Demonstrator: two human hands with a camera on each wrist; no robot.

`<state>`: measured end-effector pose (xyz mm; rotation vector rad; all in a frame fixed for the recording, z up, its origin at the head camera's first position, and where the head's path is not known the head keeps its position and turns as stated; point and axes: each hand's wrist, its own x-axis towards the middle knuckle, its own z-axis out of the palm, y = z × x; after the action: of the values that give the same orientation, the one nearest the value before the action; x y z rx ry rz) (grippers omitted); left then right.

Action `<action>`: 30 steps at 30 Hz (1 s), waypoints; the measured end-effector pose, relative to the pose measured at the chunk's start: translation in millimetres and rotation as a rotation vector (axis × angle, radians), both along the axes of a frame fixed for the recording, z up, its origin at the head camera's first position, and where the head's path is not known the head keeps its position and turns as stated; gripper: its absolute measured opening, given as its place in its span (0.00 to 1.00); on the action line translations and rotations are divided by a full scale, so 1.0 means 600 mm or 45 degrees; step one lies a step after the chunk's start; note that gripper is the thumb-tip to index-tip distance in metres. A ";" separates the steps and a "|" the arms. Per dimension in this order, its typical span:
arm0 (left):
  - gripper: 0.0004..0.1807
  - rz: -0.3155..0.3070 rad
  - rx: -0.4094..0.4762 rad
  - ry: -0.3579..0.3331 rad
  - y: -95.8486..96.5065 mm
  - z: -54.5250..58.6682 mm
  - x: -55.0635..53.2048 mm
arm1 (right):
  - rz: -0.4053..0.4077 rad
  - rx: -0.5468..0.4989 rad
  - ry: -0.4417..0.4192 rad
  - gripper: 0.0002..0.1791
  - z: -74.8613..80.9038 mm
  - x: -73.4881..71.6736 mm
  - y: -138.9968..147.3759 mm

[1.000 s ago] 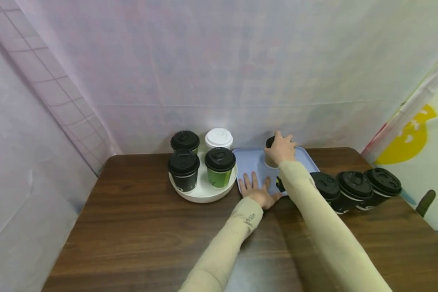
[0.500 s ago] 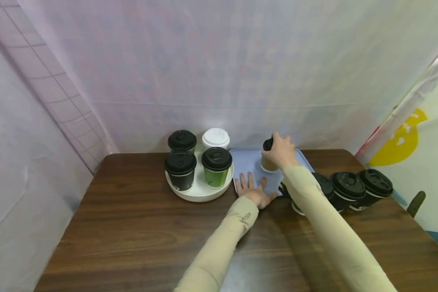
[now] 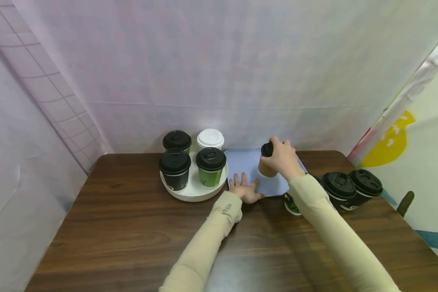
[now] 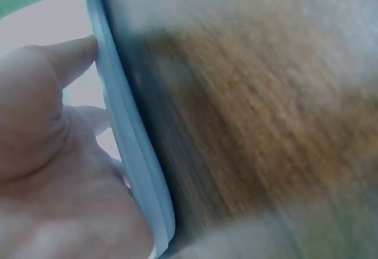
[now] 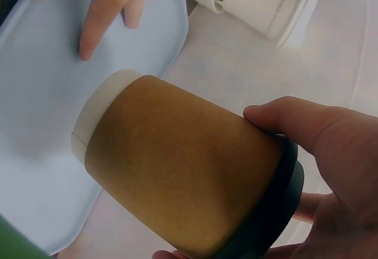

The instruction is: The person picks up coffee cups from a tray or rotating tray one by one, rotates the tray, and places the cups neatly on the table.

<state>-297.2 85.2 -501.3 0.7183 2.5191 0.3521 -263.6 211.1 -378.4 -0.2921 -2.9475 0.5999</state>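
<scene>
While right hand (image 3: pixel 284 159) grips lidded kraft-brown cup (image 5: pixel 183 158), I'd hold it level; left hand (image 3: pixel 246 192), fingers spread, on blue tray (image 3: pixel 242 160).

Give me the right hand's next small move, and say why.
Probably settle the brown paper cup with a black lid flat on the pale-blue rectangular tray: the right hand grips it near the lid, over the tray, while the left hand lies spread at the tray's near edge. Whether cup and tray touch is unclear.
</scene>
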 end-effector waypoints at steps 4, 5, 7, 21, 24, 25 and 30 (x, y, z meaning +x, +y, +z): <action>0.40 -0.061 0.047 -0.008 -0.014 0.017 0.004 | 0.024 0.027 -0.005 0.39 0.001 0.019 -0.001; 0.40 -0.076 0.059 -0.014 -0.018 0.022 0.006 | 0.029 0.031 -0.003 0.39 0.001 0.023 -0.001; 0.39 -0.106 0.068 -0.018 -0.025 0.036 0.011 | 0.046 0.042 0.004 0.38 0.004 0.033 -0.001; 0.38 -0.214 0.161 -0.078 -0.055 0.068 0.013 | 0.164 0.074 0.077 0.37 0.006 0.097 0.002; 0.38 -0.197 0.185 -0.100 -0.056 0.065 0.012 | 0.192 0.082 0.091 0.37 0.002 0.106 -0.001; 0.38 -0.194 0.190 -0.101 -0.056 0.064 0.012 | 0.204 0.078 0.091 0.37 0.001 0.108 -0.002; 0.37 -0.174 0.221 -0.117 -0.055 0.061 0.012 | 0.244 0.072 0.049 0.35 -0.005 0.122 -0.007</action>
<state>-290.2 52.4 -464.6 0.9141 2.3586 0.5474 -190.5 206.6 -381.5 0.0081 -2.9700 0.5364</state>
